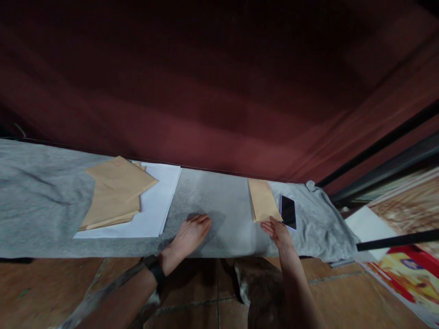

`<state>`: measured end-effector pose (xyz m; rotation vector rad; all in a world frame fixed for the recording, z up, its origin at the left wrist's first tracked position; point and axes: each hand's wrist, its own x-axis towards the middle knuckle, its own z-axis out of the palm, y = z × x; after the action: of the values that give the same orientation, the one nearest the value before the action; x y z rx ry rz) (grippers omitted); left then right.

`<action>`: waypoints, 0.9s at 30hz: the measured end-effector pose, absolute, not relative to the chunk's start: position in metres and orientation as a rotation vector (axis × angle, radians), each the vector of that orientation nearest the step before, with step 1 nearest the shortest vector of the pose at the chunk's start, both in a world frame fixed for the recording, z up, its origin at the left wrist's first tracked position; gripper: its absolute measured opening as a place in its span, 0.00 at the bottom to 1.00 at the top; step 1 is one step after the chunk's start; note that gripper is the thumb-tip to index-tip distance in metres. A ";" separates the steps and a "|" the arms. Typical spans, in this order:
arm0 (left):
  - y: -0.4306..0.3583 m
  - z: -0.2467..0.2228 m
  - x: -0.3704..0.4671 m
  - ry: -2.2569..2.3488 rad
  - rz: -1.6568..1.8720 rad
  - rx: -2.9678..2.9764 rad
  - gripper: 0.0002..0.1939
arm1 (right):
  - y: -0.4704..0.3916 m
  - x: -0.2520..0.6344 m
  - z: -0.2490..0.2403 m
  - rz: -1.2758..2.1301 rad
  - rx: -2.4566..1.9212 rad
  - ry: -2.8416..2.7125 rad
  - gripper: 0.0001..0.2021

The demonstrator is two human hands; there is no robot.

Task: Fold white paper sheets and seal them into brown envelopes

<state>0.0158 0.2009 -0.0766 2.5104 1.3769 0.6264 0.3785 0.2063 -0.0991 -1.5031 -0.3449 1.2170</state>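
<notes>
My right hand (277, 230) is at the near edge of a small stack of brown paper envelopes (265, 199). Its thumb lies at the edge and the other fingers are just below, closed on the near end. Resting on the grey cloth (219, 192), my left hand (192, 232) has its fingers curled together, and nothing shows in them. Left of it lies a loose pile of brown envelopes (115, 194), fanned over large white paper sheets (156, 201). A dark phone (288, 212) sits just right of the right-hand stack.
Dark red fabric (212, 123) rises behind the narrow cloth-covered surface. On the right are black bars (398, 240) and a red and yellow printed box (408, 274). Brown floor tiles (336, 292) show below the near edge.
</notes>
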 end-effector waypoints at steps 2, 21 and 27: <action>0.201 -0.074 0.015 1.387 0.619 2.507 0.13 | 0.206 0.380 -0.100 1.233 -1.526 -0.339 0.08; 0.213 -0.062 -0.037 2.093 0.511 2.239 0.15 | 0.201 0.373 -0.097 1.286 -1.522 -0.308 0.09; 0.212 -0.060 -0.059 2.440 0.223 2.036 0.21 | 0.194 0.368 -0.094 1.454 -1.680 -0.470 0.07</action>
<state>-0.0591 0.2120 -0.0600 2.0364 2.4401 0.2234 0.3679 0.1942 -0.0940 -1.6801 -0.4704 1.4545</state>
